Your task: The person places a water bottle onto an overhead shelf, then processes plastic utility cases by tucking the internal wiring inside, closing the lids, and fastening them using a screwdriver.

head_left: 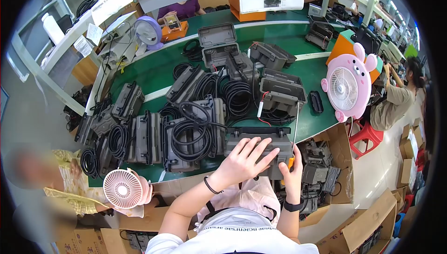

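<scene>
A closed dark grey plastic case (231,143) lies at the table's front edge before me. My left hand (244,162) rests on its top with fingers spread. At the case's right end, my right hand (293,179) grips a screwdriver (296,126), its long thin shaft pointing up and away and its orange-yellow handle partly hidden by the fingers. Just beyond lies an opened grey case (281,93) with a red wire and a white connector (260,109) at its left. Left of my work, a coiled black cable (192,135) lies over more closed cases.
Several cases and cable coils cover the green table (160,58). A pink fan (347,86) stands right, beside a small black part (316,101); another pink fan (123,189) is front left. A cardboard box (342,161) holds cases below right. People sit around the table.
</scene>
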Action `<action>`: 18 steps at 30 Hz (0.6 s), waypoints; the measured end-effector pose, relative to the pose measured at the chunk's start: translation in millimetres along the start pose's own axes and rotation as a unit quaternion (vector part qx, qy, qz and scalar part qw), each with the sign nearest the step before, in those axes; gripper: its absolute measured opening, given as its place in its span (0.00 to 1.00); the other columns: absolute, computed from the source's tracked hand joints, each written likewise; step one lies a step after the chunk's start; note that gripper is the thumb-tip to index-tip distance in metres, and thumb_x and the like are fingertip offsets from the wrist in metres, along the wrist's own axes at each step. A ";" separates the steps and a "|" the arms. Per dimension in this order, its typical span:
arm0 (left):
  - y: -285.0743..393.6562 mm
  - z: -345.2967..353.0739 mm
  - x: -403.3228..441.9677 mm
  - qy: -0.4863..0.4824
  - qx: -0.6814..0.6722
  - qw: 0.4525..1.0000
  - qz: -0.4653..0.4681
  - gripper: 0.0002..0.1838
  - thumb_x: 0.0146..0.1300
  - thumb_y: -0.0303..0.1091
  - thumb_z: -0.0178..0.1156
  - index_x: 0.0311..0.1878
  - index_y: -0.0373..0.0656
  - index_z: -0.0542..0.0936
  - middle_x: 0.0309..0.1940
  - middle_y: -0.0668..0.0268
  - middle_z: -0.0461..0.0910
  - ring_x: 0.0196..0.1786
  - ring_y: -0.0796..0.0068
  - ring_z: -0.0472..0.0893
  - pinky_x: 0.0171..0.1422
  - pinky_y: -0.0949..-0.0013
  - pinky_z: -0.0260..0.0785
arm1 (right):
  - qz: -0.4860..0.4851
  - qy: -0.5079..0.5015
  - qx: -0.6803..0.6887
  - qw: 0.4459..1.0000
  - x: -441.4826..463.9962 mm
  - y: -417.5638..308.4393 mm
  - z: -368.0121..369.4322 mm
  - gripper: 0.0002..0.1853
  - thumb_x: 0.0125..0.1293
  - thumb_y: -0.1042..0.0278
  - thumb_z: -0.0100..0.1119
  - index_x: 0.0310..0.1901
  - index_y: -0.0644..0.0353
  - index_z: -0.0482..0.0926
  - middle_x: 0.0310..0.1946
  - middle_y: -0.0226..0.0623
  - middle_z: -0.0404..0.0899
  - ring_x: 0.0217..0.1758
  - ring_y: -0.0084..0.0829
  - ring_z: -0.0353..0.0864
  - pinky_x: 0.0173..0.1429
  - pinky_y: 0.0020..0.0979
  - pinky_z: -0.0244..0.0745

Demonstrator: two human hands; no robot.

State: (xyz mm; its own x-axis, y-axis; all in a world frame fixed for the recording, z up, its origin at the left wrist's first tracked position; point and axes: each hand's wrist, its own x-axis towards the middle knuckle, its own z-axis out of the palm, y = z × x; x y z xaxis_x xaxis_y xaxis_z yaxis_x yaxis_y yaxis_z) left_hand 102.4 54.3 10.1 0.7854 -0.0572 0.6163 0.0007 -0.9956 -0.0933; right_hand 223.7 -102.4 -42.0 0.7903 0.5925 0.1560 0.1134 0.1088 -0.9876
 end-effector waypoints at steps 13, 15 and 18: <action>5.7 0.7 -11.0 -0.032 -0.011 0.999 -0.029 0.26 0.57 0.50 0.64 0.61 0.62 0.78 0.61 0.65 0.73 0.62 0.63 0.75 0.65 0.55 0.67 | 0.010 -0.041 0.048 0.998 0.3 15.1 -6.2 0.45 0.49 0.64 0.74 0.69 0.65 0.62 0.62 0.42 0.72 0.62 0.32 0.74 0.65 0.33 0.69; 1.2 -13.9 -6.3 -0.037 -0.081 0.994 -0.065 0.26 0.57 0.50 0.65 0.61 0.62 0.78 0.62 0.66 0.73 0.63 0.64 0.74 0.67 0.54 0.65 | -0.011 -0.053 0.016 0.998 0.3 30.3 -12.5 0.47 0.47 0.63 0.75 0.69 0.65 0.62 0.63 0.42 0.71 0.63 0.32 0.73 0.67 0.34 0.67; -15.9 -24.2 -8.1 0.023 -0.037 0.994 -0.096 0.22 0.54 0.45 0.69 0.53 0.56 0.82 0.57 0.68 0.77 0.62 0.62 0.74 0.68 0.53 0.65 | -0.009 -0.061 0.017 0.998 0.6 35.7 -14.4 0.50 0.44 0.60 0.78 0.69 0.65 0.63 0.63 0.41 0.71 0.63 0.32 0.73 0.68 0.34 0.65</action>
State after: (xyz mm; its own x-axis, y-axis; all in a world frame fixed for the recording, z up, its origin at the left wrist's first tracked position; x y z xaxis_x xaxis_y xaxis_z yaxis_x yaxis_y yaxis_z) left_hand 81.1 68.8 25.5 0.7457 0.1325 0.6530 0.1005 -0.9912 0.0864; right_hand 236.9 -109.6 -77.5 0.7091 0.6828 0.1762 0.1040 0.1458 -0.9838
